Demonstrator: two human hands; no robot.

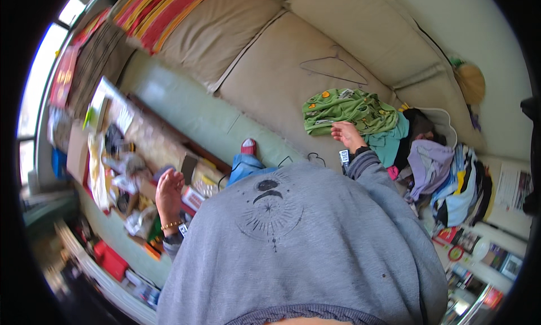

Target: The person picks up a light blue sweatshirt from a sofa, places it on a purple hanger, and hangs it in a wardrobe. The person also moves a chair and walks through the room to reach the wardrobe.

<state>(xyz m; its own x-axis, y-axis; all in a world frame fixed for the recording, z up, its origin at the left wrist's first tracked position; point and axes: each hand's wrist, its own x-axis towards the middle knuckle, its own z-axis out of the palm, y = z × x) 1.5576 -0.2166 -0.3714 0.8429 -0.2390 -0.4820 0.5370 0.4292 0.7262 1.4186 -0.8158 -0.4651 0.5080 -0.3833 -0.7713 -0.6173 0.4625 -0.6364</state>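
A green printed garment (351, 110) lies bunched on the beige sofa seat (270, 67). My right hand (350, 137) is at its near edge, fingers loosely bent, with no cloth visibly gripped. Whether the fingertips touch the fabric is unclear. Beyond the garment, a thin wire clothes hanger (334, 69) rests flat on the seat. A teal cloth (386, 141) lies beside the green one, partly behind my right wrist. Raised on the other side, my left hand (170, 194) is held in the air with fingers slightly apart and nothing in it. The cluttered low table is behind it.
To the right are a lilac garment (429, 166) and a heap of folded clothes (458, 189). The low table (143, 134) holds bags and boxes. A striped red and yellow cloth (169, 12) drapes the sofa. Green floor (190, 92) runs between table and sofa.
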